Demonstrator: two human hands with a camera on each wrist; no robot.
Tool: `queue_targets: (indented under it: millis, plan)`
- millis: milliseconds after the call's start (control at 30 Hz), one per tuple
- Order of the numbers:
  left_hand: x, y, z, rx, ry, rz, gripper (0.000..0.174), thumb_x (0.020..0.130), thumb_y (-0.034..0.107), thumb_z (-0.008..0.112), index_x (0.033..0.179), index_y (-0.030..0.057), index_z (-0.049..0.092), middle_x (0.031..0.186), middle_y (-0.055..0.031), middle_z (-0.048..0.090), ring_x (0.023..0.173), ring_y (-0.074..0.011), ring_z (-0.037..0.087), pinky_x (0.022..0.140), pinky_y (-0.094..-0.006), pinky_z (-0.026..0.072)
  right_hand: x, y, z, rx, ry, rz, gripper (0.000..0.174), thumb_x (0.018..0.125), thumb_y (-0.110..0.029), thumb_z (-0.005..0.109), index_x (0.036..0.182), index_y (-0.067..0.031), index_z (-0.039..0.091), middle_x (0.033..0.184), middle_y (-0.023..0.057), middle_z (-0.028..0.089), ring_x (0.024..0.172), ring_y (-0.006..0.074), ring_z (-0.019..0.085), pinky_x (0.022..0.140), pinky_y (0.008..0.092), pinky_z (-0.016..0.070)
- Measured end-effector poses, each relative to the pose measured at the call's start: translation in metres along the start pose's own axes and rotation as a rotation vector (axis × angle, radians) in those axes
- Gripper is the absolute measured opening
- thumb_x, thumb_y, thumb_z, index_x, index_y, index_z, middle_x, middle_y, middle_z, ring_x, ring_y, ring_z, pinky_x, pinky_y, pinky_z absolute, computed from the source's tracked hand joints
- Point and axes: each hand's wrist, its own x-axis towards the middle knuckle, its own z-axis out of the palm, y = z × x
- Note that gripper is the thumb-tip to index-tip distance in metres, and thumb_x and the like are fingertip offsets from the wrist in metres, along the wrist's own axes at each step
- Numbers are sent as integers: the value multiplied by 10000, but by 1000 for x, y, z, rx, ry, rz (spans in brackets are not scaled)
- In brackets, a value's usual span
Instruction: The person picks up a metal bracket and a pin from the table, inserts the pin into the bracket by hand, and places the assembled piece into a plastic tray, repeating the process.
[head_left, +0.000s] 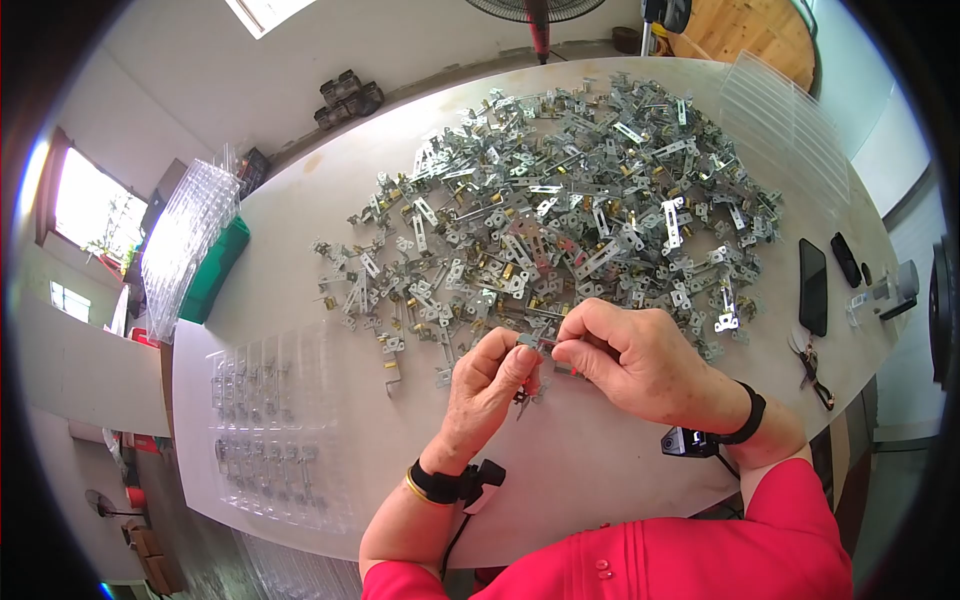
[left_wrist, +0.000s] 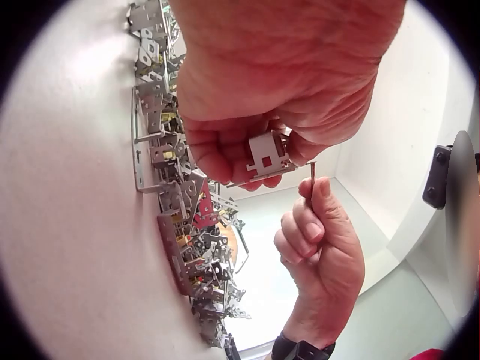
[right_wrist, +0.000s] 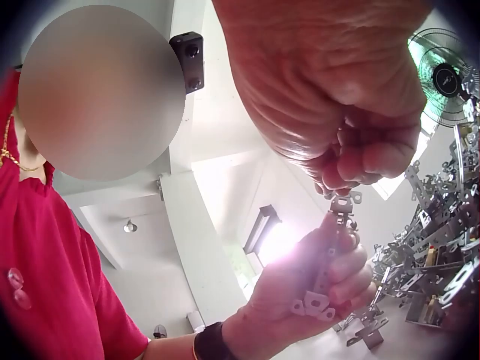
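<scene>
A: Where is the part?
B: The metal bracket is held just above the worktop, between both hands and in front of the pile of metal parts.
A: And the hands?
B: The left hand is curled round the metal bracket. The right hand pinches a thin pin at its edge.
A: Surroundings?
B: A clear tray lies to the left and a phone to the right.

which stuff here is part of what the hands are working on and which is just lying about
In the job:
metal bracket, pinched by left hand and right hand
pile of metal parts
clear tray, part-filled

Lying about:
black phone
stack of clear trays
fan
</scene>
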Motion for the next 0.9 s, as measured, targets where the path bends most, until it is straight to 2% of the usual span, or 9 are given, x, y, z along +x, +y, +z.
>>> queue_targets:
  millis: [267,333,500,600,667,733,800,867,900]
  plan:
    - [-3,-2,3,175,-15,6,254,1061,258,633,985,18,602,754,6,588,709,-65,542,630,-243,455,0,-2,-2,79,-90,95,210,1003,-174,667,1121,-29,571,731,158,665,642,315,684,587,404,494]
    - [-2,-1,5,219,-11,47,253,1046,240,658,947,20,584,760,5,586,707,-70,530,624,-251,455,2,-5,-4,89,-127,123,216,1005,-183,665,1126,-28,574,728,157,664,644,315,683,589,406,494]
    - [-1,-7,5,381,-36,149,207,1046,209,656,980,16,619,783,10,625,707,-63,555,634,-240,469,1,-6,-3,54,-169,153,193,1002,-193,665,1093,-34,604,727,162,667,637,316,678,583,407,490]
    - [0,-9,5,451,-32,191,187,1037,188,664,975,16,624,773,-3,637,678,-76,563,613,-248,470,-1,-1,-1,11,-111,121,141,996,-187,666,1036,-55,636,779,154,656,691,310,666,611,397,487]
    - [0,-7,7,471,-30,210,180,1033,180,668,972,16,625,771,-10,643,664,-82,566,601,-252,469,-2,5,0,-129,-25,-57,84,982,-153,674,998,-74,651,826,118,612,739,273,629,656,378,488]
    - [1,0,10,524,-59,304,165,1026,163,675,976,14,626,772,-6,642,658,-83,565,592,-265,469,-1,4,2,-66,-6,-63,70,977,-137,680,998,-77,649,837,100,578,757,252,602,677,369,486]
    - [-1,-1,11,467,-72,218,177,1021,175,681,974,15,622,759,-26,615,658,-106,547,600,-274,457,1,4,3,-2,14,-69,60,972,-121,685,997,-81,647,849,83,544,775,232,576,698,360,483]
    - [-3,0,10,409,-86,133,190,1017,188,687,971,17,618,746,-46,589,659,-129,529,609,-283,445,4,6,3,-4,166,-151,59,980,-105,681,996,-71,636,791,58,564,687,179,560,631,338,472]
    - [-4,1,9,182,-61,8,210,1042,217,651,982,18,623,762,-33,605,680,-126,548,633,-277,454,4,5,2,-4,166,-151,59,980,-105,681,996,-71,636,791,58,564,687,179,560,631,338,472]
